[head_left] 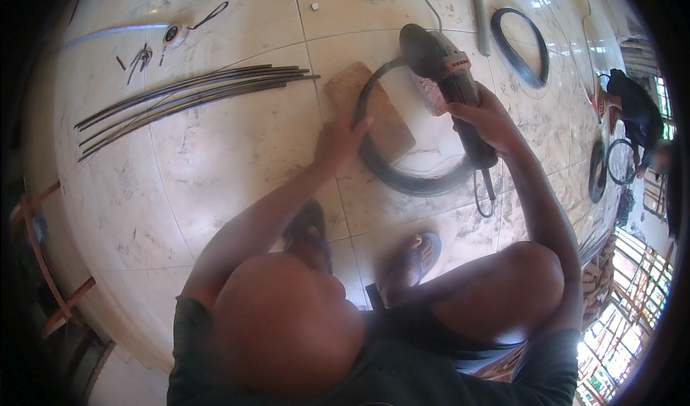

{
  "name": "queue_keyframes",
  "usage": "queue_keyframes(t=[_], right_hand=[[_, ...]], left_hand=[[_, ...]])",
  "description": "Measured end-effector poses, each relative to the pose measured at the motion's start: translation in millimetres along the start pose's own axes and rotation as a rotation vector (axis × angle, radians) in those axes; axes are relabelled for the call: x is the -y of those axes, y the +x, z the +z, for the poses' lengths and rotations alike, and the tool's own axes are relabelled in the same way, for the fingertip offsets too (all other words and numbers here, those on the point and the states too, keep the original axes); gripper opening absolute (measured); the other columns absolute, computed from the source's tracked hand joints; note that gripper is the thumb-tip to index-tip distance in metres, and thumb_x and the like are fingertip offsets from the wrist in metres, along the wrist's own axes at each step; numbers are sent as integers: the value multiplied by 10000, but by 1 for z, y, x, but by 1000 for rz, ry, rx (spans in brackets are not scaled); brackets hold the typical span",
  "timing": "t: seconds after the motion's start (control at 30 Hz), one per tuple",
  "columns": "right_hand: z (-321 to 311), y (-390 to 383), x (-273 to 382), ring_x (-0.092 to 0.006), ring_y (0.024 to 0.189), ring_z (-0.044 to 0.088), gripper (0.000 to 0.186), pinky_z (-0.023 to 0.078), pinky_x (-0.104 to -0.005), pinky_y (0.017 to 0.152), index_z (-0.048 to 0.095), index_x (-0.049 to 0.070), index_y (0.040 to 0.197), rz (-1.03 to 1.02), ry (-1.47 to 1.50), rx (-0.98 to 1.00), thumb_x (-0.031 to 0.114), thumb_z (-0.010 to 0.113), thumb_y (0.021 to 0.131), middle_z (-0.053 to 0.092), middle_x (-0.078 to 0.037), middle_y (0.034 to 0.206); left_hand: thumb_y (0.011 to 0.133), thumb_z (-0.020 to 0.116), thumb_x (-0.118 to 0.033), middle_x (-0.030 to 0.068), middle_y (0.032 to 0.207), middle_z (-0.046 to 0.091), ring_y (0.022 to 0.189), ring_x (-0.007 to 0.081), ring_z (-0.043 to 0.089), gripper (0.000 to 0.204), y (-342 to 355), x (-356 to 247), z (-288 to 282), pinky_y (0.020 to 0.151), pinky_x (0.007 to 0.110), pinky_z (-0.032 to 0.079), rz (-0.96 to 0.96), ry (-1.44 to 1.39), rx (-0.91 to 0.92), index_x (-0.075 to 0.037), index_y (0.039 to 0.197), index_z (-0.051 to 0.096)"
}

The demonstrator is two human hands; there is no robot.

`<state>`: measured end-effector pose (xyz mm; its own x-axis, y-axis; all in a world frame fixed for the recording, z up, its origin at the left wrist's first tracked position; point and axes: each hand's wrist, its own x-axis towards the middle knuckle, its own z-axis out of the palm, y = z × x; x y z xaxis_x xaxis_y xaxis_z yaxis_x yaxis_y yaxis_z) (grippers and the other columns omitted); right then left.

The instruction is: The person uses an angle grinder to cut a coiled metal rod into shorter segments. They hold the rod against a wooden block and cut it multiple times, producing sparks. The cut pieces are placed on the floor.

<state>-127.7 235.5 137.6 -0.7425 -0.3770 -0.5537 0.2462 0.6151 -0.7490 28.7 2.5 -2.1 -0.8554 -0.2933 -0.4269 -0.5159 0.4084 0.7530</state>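
My right hand [489, 122] is wrapped round the body of an angle grinder [458, 82], whose disc end points up and to the left. The grinder's head meets the upper part of a dark wire coil [417, 183], though the exact contact is hidden. My left hand [340, 145] is closed on the left side of that coil, its thumb uppermost. Beneath the coil, a reddish-brown block [392, 122] lies flat on the tiled floor. A second pinkish block [433, 97] shows partly behind the grinder.
Several dark rods [194, 97] lie at the left. Beyond them is a tape measure [174, 35] with its blade out. Another coil [523, 46] lies at far right, by a grey pipe [479, 14]. A person [636, 115] crouches at the right edge.
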Motion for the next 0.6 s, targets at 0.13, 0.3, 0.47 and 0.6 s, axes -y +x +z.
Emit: queue_keyframes(t=[0.13,0.3,0.47,0.6], right_hand=[[5,15,-1,-169,836,662,525,538,-322,775,591,-18,1255,23,-100,-3,244,795,847,692,-103,980],[9,28,-12,-201,873,675,597,534,-349,800,590,-20,1259,17,-208,-31,301,826,814,702,-127,1003],[11,32,-15,-218,890,683,617,537,-358,814,587,-26,1277,14,-314,-43,302,826,812,705,-143,1013],[15,34,-19,-226,904,687,651,540,-361,829,574,-32,1316,-24,-279,-33,299,824,815,706,-156,1033]], left_hand=[[1069,447,-497,96,523,619,548,286,686,653,12,6,8,705,430,583,77,237,61,-25,666,650],[1089,392,-456,110,530,648,528,256,691,697,19,-9,-14,678,421,593,57,225,297,7,646,665],[1089,448,-432,158,593,684,511,245,694,647,25,-5,-17,588,380,593,-64,-37,415,68,749,680],[1082,496,-415,182,626,694,505,237,694,620,31,5,-13,512,356,581,-79,-145,459,95,782,679]])
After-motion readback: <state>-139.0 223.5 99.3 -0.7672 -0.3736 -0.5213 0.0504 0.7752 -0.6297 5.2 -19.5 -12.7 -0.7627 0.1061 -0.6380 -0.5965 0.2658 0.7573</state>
